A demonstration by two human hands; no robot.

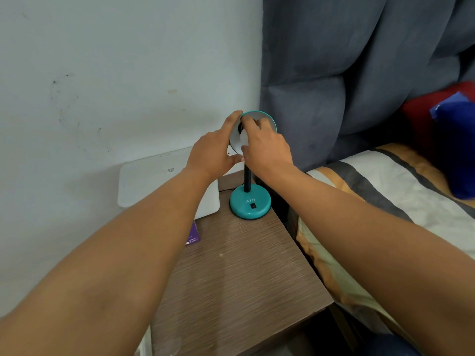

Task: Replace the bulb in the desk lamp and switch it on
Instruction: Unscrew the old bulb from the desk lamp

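A teal desk lamp stands at the back of a brown bedside table point(244, 273); its round base point(249, 203) carries a black switch point(253, 206) and a black stem rises to the shade. The shade point(267, 118) is tipped so its silver inside faces me. My left hand point(214, 150) grips the shade's left rim, fingers over the top edge and thumb below. My right hand point(266, 147) is inside the shade, fingers closed around a white bulb point(243, 138) that sits at the black socket. The hand hides most of the bulb.
A white flat box point(154, 178) leans on the wall left of the lamp. A purple card point(192, 233) lies on the table's left edge. A bed with a striped cover point(385, 191) and a grey padded headboard point(334, 86) stands to the right.
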